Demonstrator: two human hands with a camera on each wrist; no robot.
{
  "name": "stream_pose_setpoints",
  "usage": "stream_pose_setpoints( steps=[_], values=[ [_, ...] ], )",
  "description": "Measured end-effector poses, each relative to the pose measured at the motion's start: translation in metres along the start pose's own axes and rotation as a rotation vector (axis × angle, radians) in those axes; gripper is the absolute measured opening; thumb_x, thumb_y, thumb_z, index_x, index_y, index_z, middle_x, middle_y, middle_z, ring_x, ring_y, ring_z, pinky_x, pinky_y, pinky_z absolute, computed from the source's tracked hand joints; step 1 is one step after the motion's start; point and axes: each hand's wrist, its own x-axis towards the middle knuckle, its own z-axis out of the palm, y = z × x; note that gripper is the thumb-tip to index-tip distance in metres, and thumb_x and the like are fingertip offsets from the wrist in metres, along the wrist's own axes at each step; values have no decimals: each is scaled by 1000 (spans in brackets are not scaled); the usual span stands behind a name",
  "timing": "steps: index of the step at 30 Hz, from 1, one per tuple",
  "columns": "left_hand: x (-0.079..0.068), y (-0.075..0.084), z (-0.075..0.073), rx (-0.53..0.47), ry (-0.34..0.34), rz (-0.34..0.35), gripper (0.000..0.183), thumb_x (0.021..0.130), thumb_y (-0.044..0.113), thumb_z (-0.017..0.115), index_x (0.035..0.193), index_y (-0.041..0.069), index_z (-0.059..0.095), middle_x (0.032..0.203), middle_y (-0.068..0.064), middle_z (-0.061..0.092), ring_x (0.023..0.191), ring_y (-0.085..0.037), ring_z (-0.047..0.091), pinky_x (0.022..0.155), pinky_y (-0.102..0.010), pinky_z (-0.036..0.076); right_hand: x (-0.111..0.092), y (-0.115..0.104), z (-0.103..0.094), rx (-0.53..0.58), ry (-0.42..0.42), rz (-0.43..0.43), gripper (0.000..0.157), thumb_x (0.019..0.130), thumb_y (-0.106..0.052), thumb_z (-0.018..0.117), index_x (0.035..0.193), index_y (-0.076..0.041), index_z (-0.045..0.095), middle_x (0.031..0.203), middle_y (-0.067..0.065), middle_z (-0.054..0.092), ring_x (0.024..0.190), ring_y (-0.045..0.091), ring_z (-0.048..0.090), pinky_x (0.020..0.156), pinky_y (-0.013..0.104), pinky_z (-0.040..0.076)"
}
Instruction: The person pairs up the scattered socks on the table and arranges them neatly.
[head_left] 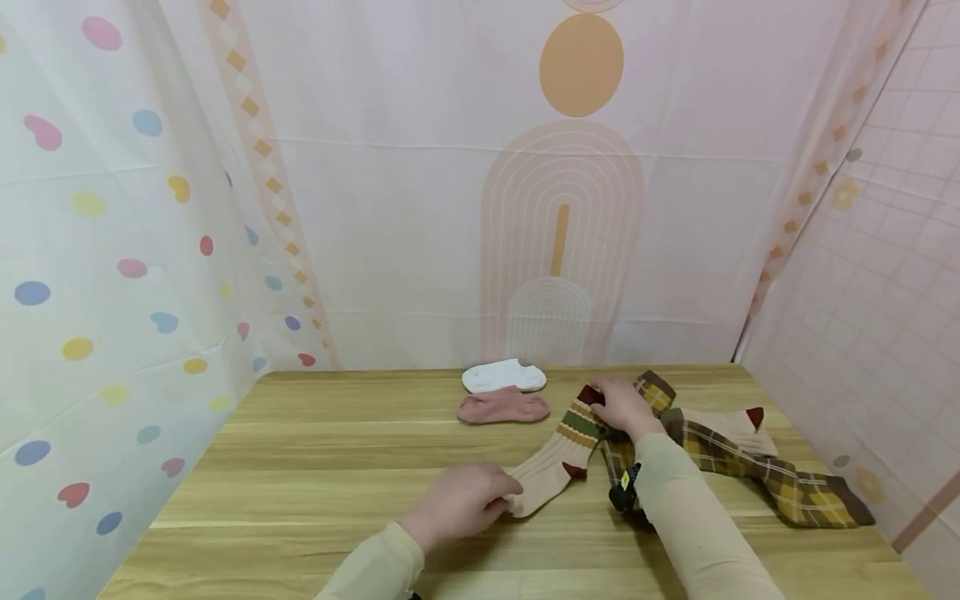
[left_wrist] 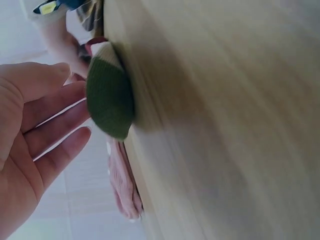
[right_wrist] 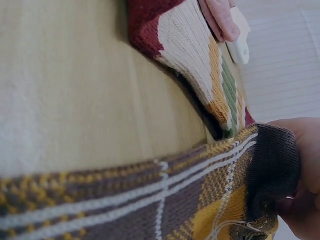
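The striped crew sock (head_left: 551, 467) lies between the left hand (head_left: 459, 502), loosely spread and gripping nothing at its toe (left_wrist: 111, 100), and the right hand (head_left: 626, 408) at its cuff (head_left: 590, 395), grip unclear; it looks soft and light, best pinched at both ends.

A cream sock (head_left: 542, 475) has green and ochre stripes, maroon heel (head_left: 574, 471), seemingly green toe (left_wrist: 110, 100). Left of it: pink sock (head_left: 502, 407); right: brown-yellow plaid sock (head_left: 806, 498).

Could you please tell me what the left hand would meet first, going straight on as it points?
Most likely the striped sock: its toe end lies right in front of the left hand, though whether they already touch is unclear.
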Motion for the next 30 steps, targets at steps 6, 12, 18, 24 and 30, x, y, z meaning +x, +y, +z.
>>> stream_pose_setpoints(
  steps=[6, 12, 18, 24, 30],
  values=[
    [-2, -6, -9, -67, 33, -131, 24, 86, 10, 75, 110, 8, 72, 99, -1, 72, 89, -14, 67, 78, -29, 54, 1, 2, 2, 13, 8, -6, 45, 95, -10, 64, 136, 4, 54, 131, 26, 57, 116, 44, 55, 95, 55, 45],
    [-6, -10, -12, -267, 69, -335, 31, 88, 10, 73, 116, 0, 67, 98, -10, 70, 83, -21, 67, 72, -32, 55, 0, 3, 4, 25, 15, 0, 44, 94, -10, 64, 135, 4, 55, 128, 26, 58, 112, 43, 57, 90, 54, 47],
    [-13, -15, -6, -471, 104, -514, 38, 88, 13, 73, 120, -6, 63, 99, -15, 70, 85, -27, 68, 73, -39, 55, 0, 3, 5, 20, 19, 5, 45, 94, -10, 64, 135, 4, 55, 129, 26, 58, 111, 43, 58, 90, 54, 48],
    [-17, -16, -1, -681, 96, -652, 52, 87, 17, 75, 126, -13, 56, 93, -12, 65, 75, -23, 66, 62, -36, 56, 1, 3, 6, 17, 21, 18, 44, 93, -10, 65, 135, 3, 55, 127, 26, 60, 109, 42, 59, 89, 54, 49],
    [-16, -14, 0, -824, 82, -747, 60, 85, 18, 78, 126, -16, 52, 84, -9, 59, 60, -19, 62, 52, -35, 55, 1, 1, 5, -7, 28, 42, 44, 93, -10, 65, 134, 2, 56, 124, 26, 61, 107, 42, 59, 87, 53, 50]
  ],
)
